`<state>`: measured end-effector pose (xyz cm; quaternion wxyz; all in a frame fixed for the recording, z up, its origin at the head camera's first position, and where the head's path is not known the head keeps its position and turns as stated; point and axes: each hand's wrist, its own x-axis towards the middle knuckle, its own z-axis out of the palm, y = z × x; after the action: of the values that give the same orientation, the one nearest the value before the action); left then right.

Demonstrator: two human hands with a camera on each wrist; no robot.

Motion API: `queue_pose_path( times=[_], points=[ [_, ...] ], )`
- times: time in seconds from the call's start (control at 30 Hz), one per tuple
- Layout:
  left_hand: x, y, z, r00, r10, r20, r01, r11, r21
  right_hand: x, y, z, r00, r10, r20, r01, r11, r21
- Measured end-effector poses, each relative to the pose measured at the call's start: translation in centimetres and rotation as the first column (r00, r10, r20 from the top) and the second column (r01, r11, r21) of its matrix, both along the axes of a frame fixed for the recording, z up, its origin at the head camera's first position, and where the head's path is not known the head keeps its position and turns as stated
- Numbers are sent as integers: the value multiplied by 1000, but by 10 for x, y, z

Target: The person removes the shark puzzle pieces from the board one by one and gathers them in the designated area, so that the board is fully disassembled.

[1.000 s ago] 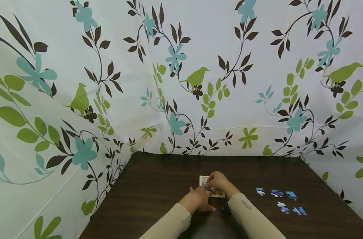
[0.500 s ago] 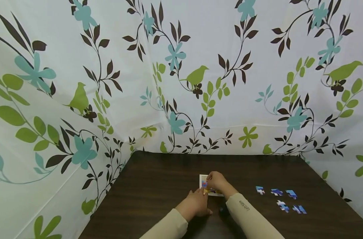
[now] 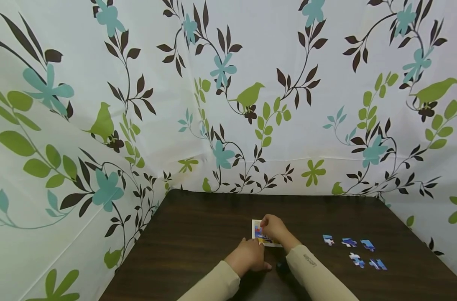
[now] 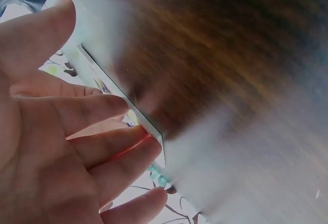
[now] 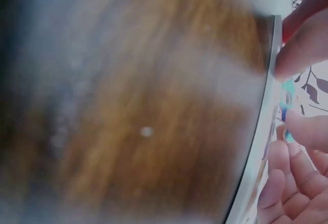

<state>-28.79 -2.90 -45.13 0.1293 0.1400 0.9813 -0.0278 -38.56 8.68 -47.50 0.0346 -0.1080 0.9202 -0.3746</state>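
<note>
A small white-bordered puzzle board (image 3: 254, 226) lies flat on the dark table, partly covered by both hands. Colourful pieces show inside its border. Over its upper part is my right hand (image 3: 274, 228), its thumb and fingers bent together at the tips. In the right wrist view a small blue puzzle piece (image 5: 285, 113) shows at those fingertips. My left hand (image 3: 248, 254) lies at the near edge of the board. The left wrist view shows its fingers (image 4: 125, 165) nearly straight, touching the board's rim, with the thumb apart.
Several loose blue-and-white puzzle pieces lie on the right of the table (image 3: 205, 238), among them a top-left piece (image 3: 328, 239) and a lower one (image 3: 356, 260). A small dark object (image 3: 282, 266) sits between the forearms. A patterned curtain (image 3: 236, 125) hangs behind the table.
My left hand's fingers have drawn back from over the board to its near edge, uncovering more of its left side. My right hand stays over the upper part; the loose pieces lie unmoved.
</note>
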Motion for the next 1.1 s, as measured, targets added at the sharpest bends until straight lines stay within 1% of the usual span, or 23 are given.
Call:
queue_pose_path(
  times=[0.13, 0.2, 0.3, 0.43, 0.53, 0.63, 0.77, 0.8, 0.93, 1.0, 1.1],
  points=[
    [-3, 4, -2, 1000, -2, -7, 2, 1000, -7, 0, 10, 1, 1000, -18, -16, 17, 997, -80],
    [-3, 6, -2, 1000, -3, -8, 3, 1000, -13, 1, 17, 4, 999, -35, -15, 33, 992, -120],
    [-2, 9, -2, 1000, -1, -6, 1, 1000, -12, 1, 31, 9, 998, -56, -37, 50, 986, -157],
    [0, 12, -2, 999, -2, -36, 1, 1000, -12, 0, 60, 16, 995, -72, -71, 60, 985, -164],
    [1, 13, -1, 997, -9, -79, 7, 1000, -21, 0, 92, 19, 994, -80, -68, 68, 985, -159],
    [1, 14, 0, 994, -19, -106, 16, 1000, -24, 5, 128, 20, 994, -104, -33, 98, 982, -159],
    [0, 11, 0, 993, -20, -117, 19, 1000, -14, 14, 170, 19, 991, -131, 17, 132, 977, -170],
    [-1, 10, 0, 993, -18, -120, 17, 1000, -6, 17, 179, 19, 992, -126, 26, 128, 978, -166],
    [-2, 7, -2, 992, -16, -124, 16, 1000, 4, 27, 206, 16, 990, -117, 74, 127, 980, -150],
    [-3, 5, -2, 993, -11, -120, 12, 1000, 13, 32, 217, 14, 991, -98, 90, 111, 983, -149],
    [-4, 3, -3, 994, -7, -112, 10, 1000, 24, 39, 231, 11, 987, -115, 117, 130, 982, -134]
  ],
)
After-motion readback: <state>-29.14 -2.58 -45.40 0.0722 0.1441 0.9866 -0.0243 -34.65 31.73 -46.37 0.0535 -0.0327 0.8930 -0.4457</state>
